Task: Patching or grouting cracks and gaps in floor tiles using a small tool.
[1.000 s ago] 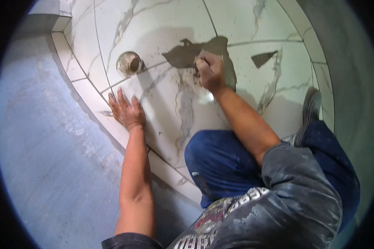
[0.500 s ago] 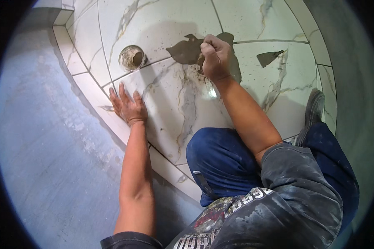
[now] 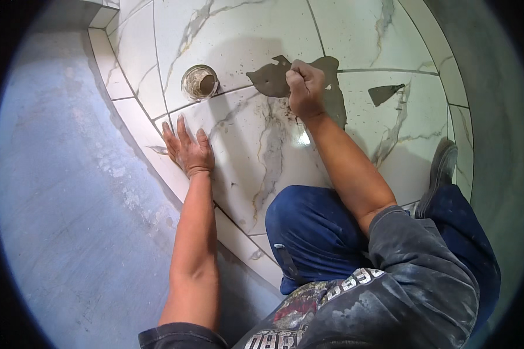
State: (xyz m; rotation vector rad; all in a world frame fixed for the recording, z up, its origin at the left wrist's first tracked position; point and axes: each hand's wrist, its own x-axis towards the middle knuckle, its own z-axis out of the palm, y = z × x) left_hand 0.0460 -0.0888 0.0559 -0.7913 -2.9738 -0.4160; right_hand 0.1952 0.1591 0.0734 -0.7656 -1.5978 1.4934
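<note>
On white veined tiles [image 3: 378, 35] lies an irregular patch of wet grey paste [image 3: 265, 78]. My right hand [image 3: 305, 90] is closed in a fist over the patch, its palm and anything in it hidden. Dark crumbs dot the tile below it. My left hand [image 3: 189, 148] rests palm down on the tile, fingers spread, just below a round, paste-smeared container [image 3: 199, 82] with a dark round opening or bottom. Right of the patch, a dark triangular blade [image 3: 383, 94], like a scraper, lies on the tile.
A lower blue-grey surface [image 3: 64, 192] runs along the left, bordered by narrow edge tiles [image 3: 108, 67]. A grey curved-looking band [image 3: 492, 145] is at the right rim. My blue-trousered knee [image 3: 297, 221] rests on the tiles, my shoe [image 3: 442, 163] to its right.
My right fist has shifted slightly forward over the paste and stays closed. My left hand stays spread on the tile. The whole view has shifted slightly, so the floor appears further right.
</note>
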